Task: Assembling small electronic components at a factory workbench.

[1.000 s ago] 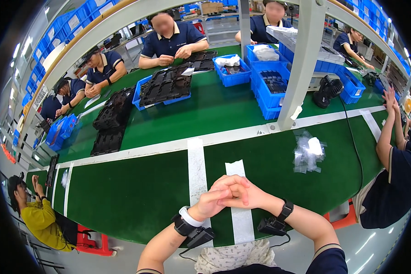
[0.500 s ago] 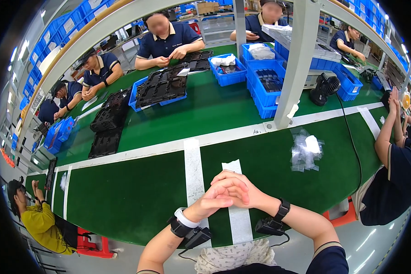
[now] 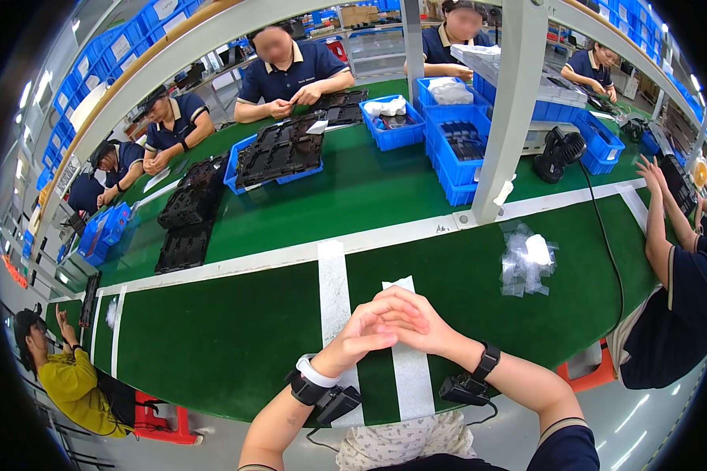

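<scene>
My left hand [image 3: 371, 323] and my right hand [image 3: 438, 336] rest against each other just above the near part of the green table [image 3: 220, 337]. The left fingers lie loosely outstretched across the right hand, with the thumb pointing right. Behind them, the right fingers reach along the far side of the left hand and are partly hidden. No object shows in either hand. A white band and a dark strap [image 3: 316, 374] circle my left wrist, and a black strap [image 3: 488, 360] circles the right. Below my hands, a white tape strip [image 3: 413, 385] runs along the table.
Clear plastic pieces [image 3: 525, 267] lie right of my hands. A post [image 3: 517, 102], black fan [image 3: 559, 153] and cable [image 3: 609, 267] stand beyond. Black trays [image 3: 279, 153] and blue bins [image 3: 456, 169] sit across the table. Co-workers sit around, one close at right [image 3: 672, 290].
My hands have loosened slightly from a tighter clasp, the left fingers straighter now. The co-worker's hands at right have parted a little. The person at far left has shifted their hands.
</scene>
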A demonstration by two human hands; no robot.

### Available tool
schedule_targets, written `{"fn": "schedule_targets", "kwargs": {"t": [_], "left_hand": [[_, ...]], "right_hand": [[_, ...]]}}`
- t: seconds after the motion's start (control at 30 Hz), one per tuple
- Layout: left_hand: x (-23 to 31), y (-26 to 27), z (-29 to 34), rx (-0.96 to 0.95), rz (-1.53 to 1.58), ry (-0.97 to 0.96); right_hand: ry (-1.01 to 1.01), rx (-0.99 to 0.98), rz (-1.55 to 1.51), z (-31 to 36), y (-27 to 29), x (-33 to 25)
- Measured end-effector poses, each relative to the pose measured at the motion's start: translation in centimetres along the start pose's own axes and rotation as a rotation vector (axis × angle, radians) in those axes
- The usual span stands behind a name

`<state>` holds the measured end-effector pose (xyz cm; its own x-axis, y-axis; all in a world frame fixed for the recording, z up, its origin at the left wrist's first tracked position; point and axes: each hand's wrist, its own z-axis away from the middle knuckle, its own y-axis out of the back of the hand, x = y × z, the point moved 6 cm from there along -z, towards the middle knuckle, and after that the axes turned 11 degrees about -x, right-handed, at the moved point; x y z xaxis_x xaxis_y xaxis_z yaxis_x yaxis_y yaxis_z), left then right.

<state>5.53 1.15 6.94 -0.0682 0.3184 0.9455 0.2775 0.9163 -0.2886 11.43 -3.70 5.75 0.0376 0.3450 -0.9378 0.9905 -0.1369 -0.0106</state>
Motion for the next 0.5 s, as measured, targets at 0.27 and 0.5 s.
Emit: {"fn": "schedule_targets", "kwargs": {"t": [0.27,0.5], "left_hand": [[0.0,-0.2,-0.1,-0.079,0.114,-0.033],[0.0,0.8,0.2,0.060,-0.019,-0.034]], "right_hand": [[0.003,-0.011,-0.028,0.1,-0.1,-0.1],[0.029,0.052,-0.048,0.1,0.4,-0.3]]}}
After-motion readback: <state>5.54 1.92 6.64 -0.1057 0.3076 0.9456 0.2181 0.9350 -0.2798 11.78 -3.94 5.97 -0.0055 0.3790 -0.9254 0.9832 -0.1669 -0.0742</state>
